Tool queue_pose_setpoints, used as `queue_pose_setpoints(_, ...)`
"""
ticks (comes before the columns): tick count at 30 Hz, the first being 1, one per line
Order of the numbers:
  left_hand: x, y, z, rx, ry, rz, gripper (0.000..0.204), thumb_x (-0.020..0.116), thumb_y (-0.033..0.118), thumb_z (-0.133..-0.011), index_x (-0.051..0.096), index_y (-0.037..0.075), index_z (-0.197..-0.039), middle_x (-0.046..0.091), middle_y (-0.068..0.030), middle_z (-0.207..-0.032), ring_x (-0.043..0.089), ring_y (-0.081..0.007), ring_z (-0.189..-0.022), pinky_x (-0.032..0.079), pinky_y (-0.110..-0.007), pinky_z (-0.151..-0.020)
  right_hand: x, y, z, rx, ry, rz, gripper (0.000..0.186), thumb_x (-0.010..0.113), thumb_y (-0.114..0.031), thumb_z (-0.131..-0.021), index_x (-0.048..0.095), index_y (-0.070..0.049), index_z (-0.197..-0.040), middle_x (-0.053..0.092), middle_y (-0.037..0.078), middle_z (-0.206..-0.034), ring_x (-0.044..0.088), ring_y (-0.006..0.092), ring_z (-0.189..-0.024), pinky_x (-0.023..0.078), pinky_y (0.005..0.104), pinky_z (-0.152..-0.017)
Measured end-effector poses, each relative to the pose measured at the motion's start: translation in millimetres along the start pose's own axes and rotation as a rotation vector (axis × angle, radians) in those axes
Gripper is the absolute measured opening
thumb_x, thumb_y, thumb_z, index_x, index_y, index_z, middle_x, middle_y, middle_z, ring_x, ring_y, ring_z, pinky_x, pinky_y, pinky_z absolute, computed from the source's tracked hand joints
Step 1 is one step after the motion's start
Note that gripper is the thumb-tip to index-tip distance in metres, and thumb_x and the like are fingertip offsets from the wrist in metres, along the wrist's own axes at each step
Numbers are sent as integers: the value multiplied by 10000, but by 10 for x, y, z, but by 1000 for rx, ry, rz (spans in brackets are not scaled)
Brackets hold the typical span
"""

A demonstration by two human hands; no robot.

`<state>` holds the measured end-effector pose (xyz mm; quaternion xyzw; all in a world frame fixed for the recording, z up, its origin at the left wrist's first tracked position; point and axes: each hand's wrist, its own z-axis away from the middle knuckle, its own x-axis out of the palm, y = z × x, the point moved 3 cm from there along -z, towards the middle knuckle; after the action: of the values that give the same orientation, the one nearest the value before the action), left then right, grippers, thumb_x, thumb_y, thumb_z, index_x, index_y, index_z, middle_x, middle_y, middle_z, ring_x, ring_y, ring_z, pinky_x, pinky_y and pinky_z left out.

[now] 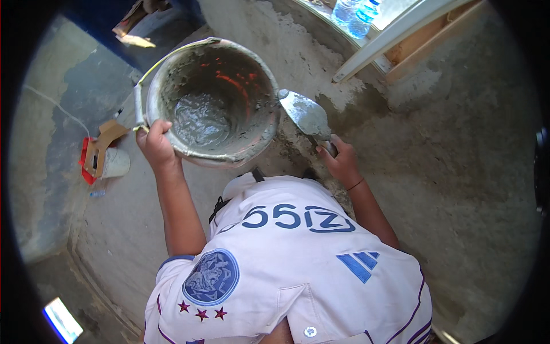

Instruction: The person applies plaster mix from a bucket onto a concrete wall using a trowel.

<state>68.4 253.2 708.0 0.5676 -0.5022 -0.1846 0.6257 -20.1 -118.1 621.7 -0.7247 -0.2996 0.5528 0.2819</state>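
My left hand (157, 143) grips the near left rim and handle area of a mortar-caked bucket (255, 126), which is raised and tilted so its inside shows wet grey cement (200, 117) at the bottom, with some orange showing on the inner wall. My right hand (338, 155) is closed round the grip of a metal trowel (303, 112) smeared with grey mortar; its blade points up and left, close beside the bucket's right side.
A white plastic container (117, 163) with cardboard and a red item stands at the left on the concrete floor (441, 189), near a pale cord. At the top right are water bottles (361, 20) and a white leaning bar (389, 43). A dark blue surface (80, 28) is at top left.
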Motion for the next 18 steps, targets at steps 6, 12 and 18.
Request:
queue_pose_setpoints(6, -169, -308, -170, -53, 12, -63, 433, 477, -26, -570, 519, -100, -995, 560, -139, -947, 571, -258, -845, 460, -331, -767, 224, 372, 159, 164, 24, 37, 307, 619, -272, -787, 575, -5, -932, 583, 210, -724, 562, 396, -680, 439, 394, -573)
queue_pose_setpoints(12, -465, -660, -333, -68, 61, -229, 357, 474, -28, -594, 521, -114, -937, 561, -137, -911, 566, -228, -779, 470, -329, -711, 346, 820, 405, 367, 117, -2, 340, 584, -278, -809, 564, 33, -948, 587, 252, -817, 555, 421, -793, 442, 422, -680)
queue_pose_setpoints(18, -569, -611, -304, -102, 164, -297, 297, 505, -13, -580, 543, -88, -865, 567, -122, -867, 557, -221, -743, 458, -321, -688, 183, 1341, 417, 625, 7, 30, 380, 556, -296, -830, 547, 48, -990, 576, 275, -921, 540, 425, -903, 429, 434, -756)
